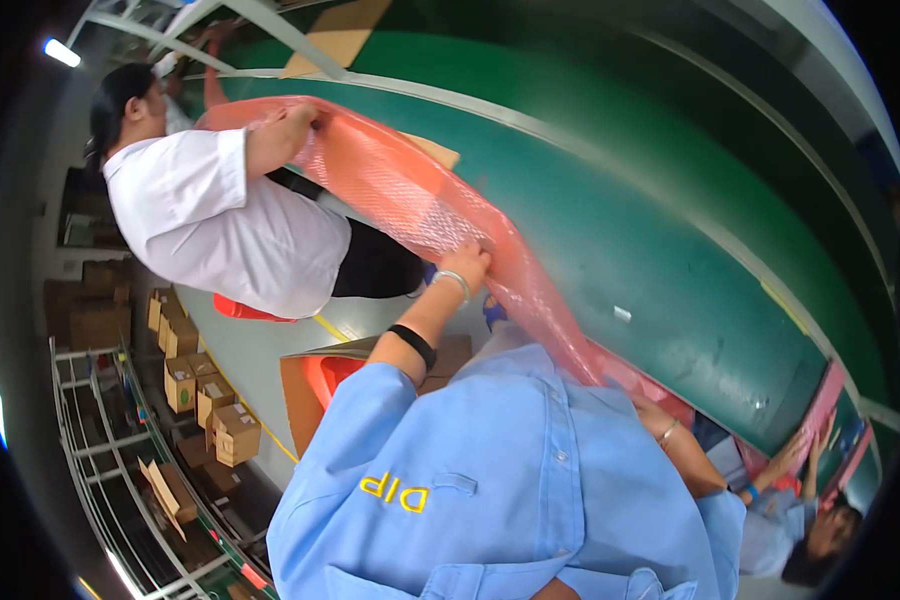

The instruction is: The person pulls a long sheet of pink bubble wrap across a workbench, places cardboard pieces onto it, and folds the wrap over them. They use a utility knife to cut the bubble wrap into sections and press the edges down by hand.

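Note:
A long pink sheet of bubble wrap [530,275] stretches along the near side of a green worktable [660,290] and hangs over its edge. My left hand [468,262], with a silver bracelet at the wrist and a black band on the forearm, is closed on the sheet's near edge. Low on the right, my right hand [654,414] is closed at the same sheet, its fingers partly hidden beside my blue shirt. At the left, a person in a white shirt [200,210] grips the other end of the wrap with one hand [292,118].
An open carton [300,395] with a red item [332,376] inside stands on the floor at my left. Several small cartons [235,433] line the floor near a metal rack [105,445]. Another person in blue [775,535] holds pink material at the lower right.

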`<state>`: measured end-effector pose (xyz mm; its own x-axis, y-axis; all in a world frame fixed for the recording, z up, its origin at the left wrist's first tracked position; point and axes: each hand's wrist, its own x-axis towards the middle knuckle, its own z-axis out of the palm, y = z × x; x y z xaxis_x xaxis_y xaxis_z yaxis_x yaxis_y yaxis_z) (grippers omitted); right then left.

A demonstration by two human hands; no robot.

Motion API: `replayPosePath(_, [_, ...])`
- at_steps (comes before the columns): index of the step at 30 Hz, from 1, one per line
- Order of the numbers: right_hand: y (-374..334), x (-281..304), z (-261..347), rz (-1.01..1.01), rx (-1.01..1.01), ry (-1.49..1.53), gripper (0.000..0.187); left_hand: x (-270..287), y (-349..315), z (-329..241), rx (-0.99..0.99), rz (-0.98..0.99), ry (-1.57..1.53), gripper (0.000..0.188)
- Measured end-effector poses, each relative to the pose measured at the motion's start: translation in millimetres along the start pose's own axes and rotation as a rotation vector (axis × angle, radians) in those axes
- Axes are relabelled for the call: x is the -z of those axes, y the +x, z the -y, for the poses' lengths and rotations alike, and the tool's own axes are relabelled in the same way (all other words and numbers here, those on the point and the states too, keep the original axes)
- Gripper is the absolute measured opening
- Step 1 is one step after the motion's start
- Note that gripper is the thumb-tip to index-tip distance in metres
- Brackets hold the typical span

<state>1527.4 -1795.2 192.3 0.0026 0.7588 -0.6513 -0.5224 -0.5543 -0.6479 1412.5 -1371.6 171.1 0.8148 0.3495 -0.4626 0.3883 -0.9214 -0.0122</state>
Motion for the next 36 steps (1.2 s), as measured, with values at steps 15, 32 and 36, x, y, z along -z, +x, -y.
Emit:
replayPosePath(15, [25,24,12,-0.229,-0.144,0.111,0.015,-6,-16,-15,0.095,-0.269,-0.235,0.028])
replayPosePath(32, [21,70,176,-0.779,0.358,-0.915,0.015,-18,0,15,-0.029,-0.283,-0.137,0.026])
replayPosePath(36, [49,111,164,-0.860,0.321,-1.236,0.017,-13,12,6,-0.012,-0.223,-0.095,0.028])
